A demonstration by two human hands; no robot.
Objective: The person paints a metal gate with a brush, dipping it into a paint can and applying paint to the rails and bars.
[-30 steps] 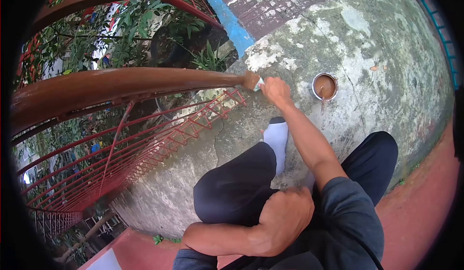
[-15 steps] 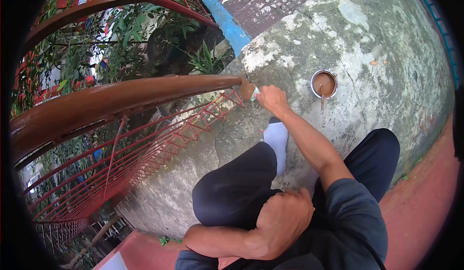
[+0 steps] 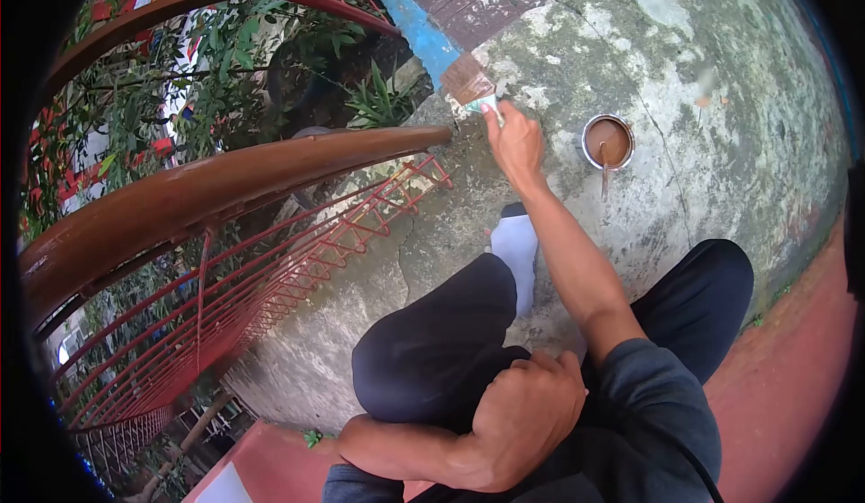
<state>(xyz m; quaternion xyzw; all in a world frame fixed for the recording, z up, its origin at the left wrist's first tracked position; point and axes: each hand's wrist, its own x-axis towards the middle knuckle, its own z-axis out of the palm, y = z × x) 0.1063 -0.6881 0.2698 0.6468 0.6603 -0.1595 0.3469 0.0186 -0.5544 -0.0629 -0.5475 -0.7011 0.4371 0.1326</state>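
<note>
My right hand (image 3: 520,145) is closed around the handle of a flat paintbrush (image 3: 468,82). The brush's wide bristles are brown, with pale green at the handle end, and they point up and left over the blue-painted edge. Below the brush, the end of a brown, glossy handrail (image 3: 225,174) meets the concrete. An open can of brown paint (image 3: 608,142) stands right of my right hand, with a thin stick leaning over its near rim. My left hand (image 3: 532,408) rests in my lap, curled into a fist with no object showing; its palm side is hidden.
Red metal bars (image 3: 270,318) run under the handrail at the left. Leafy plants (image 3: 383,102) grow beyond it. My socked foot (image 3: 514,251) and bent knees rest on the weathered concrete ledge (image 3: 712,170). A red floor (image 3: 793,359) lies below at the right.
My right hand has lifted the paintbrush off the handrail's end and moved it up, so its bristles now show fully. My left hand stays in my lap.
</note>
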